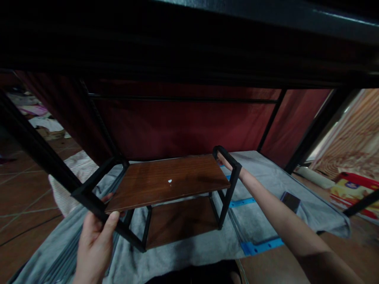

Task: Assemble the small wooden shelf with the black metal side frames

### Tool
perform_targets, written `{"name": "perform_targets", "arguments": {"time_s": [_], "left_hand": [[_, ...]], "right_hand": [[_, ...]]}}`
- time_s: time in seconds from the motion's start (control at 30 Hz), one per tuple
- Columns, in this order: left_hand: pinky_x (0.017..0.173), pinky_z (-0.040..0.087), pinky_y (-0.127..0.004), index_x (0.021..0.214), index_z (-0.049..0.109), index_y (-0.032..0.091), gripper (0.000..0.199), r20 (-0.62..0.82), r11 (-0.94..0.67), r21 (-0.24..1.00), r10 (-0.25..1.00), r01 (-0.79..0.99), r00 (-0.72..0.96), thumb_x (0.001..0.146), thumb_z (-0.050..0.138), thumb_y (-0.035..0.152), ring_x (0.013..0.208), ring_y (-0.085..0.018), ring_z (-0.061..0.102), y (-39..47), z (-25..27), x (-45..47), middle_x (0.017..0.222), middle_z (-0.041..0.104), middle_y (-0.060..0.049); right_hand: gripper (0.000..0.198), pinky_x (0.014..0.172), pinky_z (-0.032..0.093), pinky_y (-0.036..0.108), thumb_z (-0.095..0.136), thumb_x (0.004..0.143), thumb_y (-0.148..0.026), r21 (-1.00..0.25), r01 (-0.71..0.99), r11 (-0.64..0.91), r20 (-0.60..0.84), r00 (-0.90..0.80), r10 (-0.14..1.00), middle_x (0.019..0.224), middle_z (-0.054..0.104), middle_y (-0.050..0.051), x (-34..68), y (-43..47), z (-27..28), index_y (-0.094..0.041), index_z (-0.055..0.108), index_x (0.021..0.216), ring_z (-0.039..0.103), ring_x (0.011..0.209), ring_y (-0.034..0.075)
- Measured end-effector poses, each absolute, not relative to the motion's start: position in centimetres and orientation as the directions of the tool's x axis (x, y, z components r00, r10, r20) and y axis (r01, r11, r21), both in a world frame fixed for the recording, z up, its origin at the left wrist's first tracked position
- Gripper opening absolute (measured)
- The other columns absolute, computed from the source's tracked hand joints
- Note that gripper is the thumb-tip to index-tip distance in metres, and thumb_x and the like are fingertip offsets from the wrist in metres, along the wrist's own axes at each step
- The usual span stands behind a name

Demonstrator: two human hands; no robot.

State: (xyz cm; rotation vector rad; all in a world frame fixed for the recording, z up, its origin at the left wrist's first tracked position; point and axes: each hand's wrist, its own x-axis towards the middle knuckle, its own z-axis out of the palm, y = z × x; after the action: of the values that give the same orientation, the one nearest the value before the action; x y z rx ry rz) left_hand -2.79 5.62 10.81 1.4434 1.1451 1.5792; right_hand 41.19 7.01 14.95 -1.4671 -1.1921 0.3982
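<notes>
A small two-tier shelf (177, 175) stands in front of me, with brown wooden boards and black metal side frames. A small white mark shows on its upper board. My left hand (97, 240) is closed on the left side frame by the board's near corner, thumb on the board's edge and fingers beneath. My right arm reaches along the outside of the right side frame. My right hand (220, 158) is at that frame's far upper end, closed round it and mostly hidden behind the black tube. A grey cloth (204, 246) lies under the shelf.
A black beam (189, 51) crosses close overhead, with black posts at both sides and a dark red curtain (189, 130) behind. Blue strips (263, 246) and a dark phone-like object (290, 202) lie on the cloth at right. A red and yellow box (355, 195) sits farther right.
</notes>
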Motion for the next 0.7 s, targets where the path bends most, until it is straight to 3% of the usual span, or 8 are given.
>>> {"name": "perform_targets", "arguments": {"time_s": [0.17,0.27,0.43,0.57,0.7], "left_hand": [[0.123,0.027,-0.048,0.135,0.055,0.032,0.057,0.382,-0.377,0.924,0.919,0.06,-0.102,0.082,0.07,0.047,0.138,-0.029,0.045,5.8,10.8,-3.1,0.143,0.055,-0.001],[0.122,0.03,-0.047,0.133,0.056,0.031,0.055,0.389,-0.384,0.921,0.915,0.063,-0.107,0.082,0.07,0.046,0.136,-0.029,0.047,6.0,10.5,-3.3,0.142,0.056,-0.002],[0.117,0.038,-0.043,0.135,0.055,0.029,0.058,0.388,-0.388,0.921,0.913,0.03,-0.126,0.082,0.07,0.046,0.129,-0.027,0.053,6.0,10.0,-3.4,0.14,0.057,-0.003],[0.111,0.044,-0.04,0.135,0.055,0.029,0.057,0.383,-0.383,0.923,0.917,0.022,-0.11,0.083,0.07,0.046,0.129,-0.027,0.053,5.8,10.3,-3.4,0.142,0.055,-0.004],[0.113,0.041,-0.039,0.134,0.055,0.029,0.053,0.409,-0.41,0.912,0.906,0.01,-0.108,0.085,0.067,0.045,0.133,-0.026,0.05,5.6,10.5,-3.5,0.143,0.055,-0.004]], "right_hand": [[0.04,0.068,0.051,0.032,0.055,0.083,-0.058,-0.904,0.387,0.18,0.356,0.45,0.819,0.084,0.066,0.003,39.5,0.7,13.9,-0.021,0.066,0.093,0.06,0.074,0.019],[0.034,0.076,0.048,0.03,0.052,0.09,-0.054,-0.888,0.42,0.188,0.386,0.457,0.801,0.081,0.063,0.001,37.6,-4.2,13.3,-0.022,0.066,0.09,0.059,0.081,0.018],[0.032,0.074,0.045,0.028,0.049,0.095,-0.05,-0.846,0.497,0.194,0.407,0.365,0.837,0.076,0.058,-0.001,36.2,-7.5,13.1,-0.023,0.059,0.082,0.056,0.078,0.017],[0.03,0.077,0.044,0.03,0.044,0.097,-0.049,-0.731,0.667,0.146,0.474,0.342,0.812,0.081,0.056,0.0,36.6,-7.2,12.5,-0.024,0.056,0.086,0.055,0.081,0.018],[0.031,0.078,0.045,0.035,0.037,0.099,-0.049,-0.608,0.79,0.075,0.514,0.32,0.796,0.087,0.058,0.003,37.0,-7.1,11.8,-0.025,0.053,0.088,0.056,0.086,0.021]]}}
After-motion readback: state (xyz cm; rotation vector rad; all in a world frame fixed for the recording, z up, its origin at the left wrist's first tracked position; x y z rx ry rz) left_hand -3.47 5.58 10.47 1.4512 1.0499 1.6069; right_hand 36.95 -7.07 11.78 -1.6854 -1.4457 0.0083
